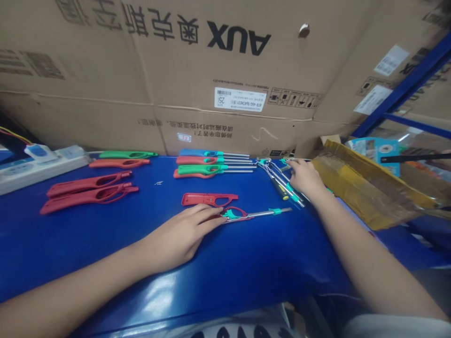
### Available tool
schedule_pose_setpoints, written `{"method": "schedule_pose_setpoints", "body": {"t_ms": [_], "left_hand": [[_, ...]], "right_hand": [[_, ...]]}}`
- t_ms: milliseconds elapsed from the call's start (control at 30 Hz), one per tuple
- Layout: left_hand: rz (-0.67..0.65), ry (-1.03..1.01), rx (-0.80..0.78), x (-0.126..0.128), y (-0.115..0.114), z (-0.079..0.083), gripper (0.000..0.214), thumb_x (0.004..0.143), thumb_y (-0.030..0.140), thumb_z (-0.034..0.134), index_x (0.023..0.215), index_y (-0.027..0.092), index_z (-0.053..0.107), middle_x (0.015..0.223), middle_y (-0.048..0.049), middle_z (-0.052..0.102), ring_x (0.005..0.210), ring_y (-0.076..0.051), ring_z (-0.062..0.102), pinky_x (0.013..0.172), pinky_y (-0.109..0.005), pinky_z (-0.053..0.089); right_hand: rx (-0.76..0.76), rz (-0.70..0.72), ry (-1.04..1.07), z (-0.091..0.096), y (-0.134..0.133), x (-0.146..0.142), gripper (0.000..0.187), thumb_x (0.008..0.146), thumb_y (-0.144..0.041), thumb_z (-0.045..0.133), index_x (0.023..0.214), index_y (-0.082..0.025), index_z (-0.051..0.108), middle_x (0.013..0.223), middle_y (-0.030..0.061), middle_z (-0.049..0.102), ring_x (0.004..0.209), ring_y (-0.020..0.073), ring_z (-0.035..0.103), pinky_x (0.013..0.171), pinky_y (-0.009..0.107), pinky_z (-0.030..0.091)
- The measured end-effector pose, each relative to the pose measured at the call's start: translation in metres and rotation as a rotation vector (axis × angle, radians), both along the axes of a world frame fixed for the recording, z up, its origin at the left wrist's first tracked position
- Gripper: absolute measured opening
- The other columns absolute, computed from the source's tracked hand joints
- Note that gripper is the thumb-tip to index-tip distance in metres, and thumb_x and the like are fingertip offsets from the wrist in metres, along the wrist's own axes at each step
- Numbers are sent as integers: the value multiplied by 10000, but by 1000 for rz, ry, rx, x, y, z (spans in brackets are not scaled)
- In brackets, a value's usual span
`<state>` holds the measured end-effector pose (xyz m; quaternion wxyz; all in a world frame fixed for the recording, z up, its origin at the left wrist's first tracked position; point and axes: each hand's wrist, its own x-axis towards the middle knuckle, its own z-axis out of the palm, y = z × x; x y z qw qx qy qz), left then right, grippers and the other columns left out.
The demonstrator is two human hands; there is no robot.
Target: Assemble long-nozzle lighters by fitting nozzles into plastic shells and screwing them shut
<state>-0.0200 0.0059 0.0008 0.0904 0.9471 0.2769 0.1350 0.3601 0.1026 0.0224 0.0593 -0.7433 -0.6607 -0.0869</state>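
Observation:
On the blue table my left hand (179, 234) closes its fingers over the handle end of a red lighter shell half, which carries a teal trigger (231, 214) and a metal lighter tube (264, 213) pointing right. Just behind lies another red shell half (211, 199), its inside facing up. To the right, my right hand (307, 179) has its bent fingertips at the far end of a pile of lighter tubes (282, 177) with teal fittings and thin wires. Its fingers partly hide what they pinch. A screwdriver (280, 188) with a black and yellow handle lies among the tubes.
Several assembled lighters (202, 170) lie at the back centre. Red shells (88, 191) and a green shell (127, 154) lie to the left, near a white power strip (45, 166). A large carton (169, 70) walls off the back; a taped box (366, 188) stands right.

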Motion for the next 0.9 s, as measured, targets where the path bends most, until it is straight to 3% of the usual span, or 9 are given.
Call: {"method": "schedule_pose_setpoints", "body": {"t_ms": [133,367,467,533,600,667,733,800,900], "left_hand": [[5,-4,-16,0,-1,0,637,906,22,419,1488,275,483,1501,-82,529,1373,-275,494,1126,-472,466],[8,-28,-42,-1,-1,-1,626,915,31,412,1482,282,497,1500,-85,535,1361,-279,521,1116,-490,474],[65,-173,-101,2,-4,1,514,954,107,445,1429,265,561,1458,-87,581,1327,-272,561,1111,-471,482],[183,-364,-205,7,-6,4,402,975,208,501,1357,231,626,1393,-95,637,1288,-264,597,1118,-446,479],[345,-593,-423,13,-8,9,330,966,318,570,1245,194,693,1291,-105,702,1221,-262,648,1095,-420,503],[458,-804,-750,18,-8,15,368,941,414,617,1185,154,707,1197,-125,743,1120,-265,705,1025,-402,557],[489,-932,-1010,23,-8,20,440,914,462,656,1197,127,688,1146,-139,758,1051,-264,733,962,-384,591],[475,-960,-1135,25,-9,23,466,898,491,677,1176,118,697,1070,-132,778,997,-246,746,912,-350,607],[384,-861,-1173,26,-12,22,411,857,436,746,1141,139,729,1023,-93,789,961,-215,744,858,-294,610]], "right_hand": [[1,10,56,-14,12,6,478,863,-106,477,1269,-261,677,1458,76,557,1237,343,508,982,496,475],[101,-21,154,-15,14,14,186,799,-140,585,908,-212,717,1191,121,690,1103,351,584,893,527,492],[223,42,198,-7,11,9,136,850,-203,572,925,-201,687,1128,127,716,1105,357,600,940,546,457],[319,110,233,-1,6,-2,181,909,-243,521,1029,-196,648,1097,130,718,1085,328,620,966,510,448],[394,238,291,4,-3,-22,218,963,-265,465,1134,-196,581,1101,123,707,1054,270,646,938,422,479],[471,546,429,7,-18,-47,210,991,-255,456,1168,-184,544,1041,120,706,971,246,670,865,381,501],[387,862,399,7,-39,-74,160,1014,-262,489,1146,-214,565,1048,88,716,960,215,671,864,355,489],[295,1113,299,6,-59,-98,170,1012,-277,543,1167,-220,580,1064,62,724,968,197,665,895,357,461],[248,1301,295,3,-82,-120,200,1006,-290,576,1173,-181,583,1027,55,734,957,180,668,891,345,443]]}}
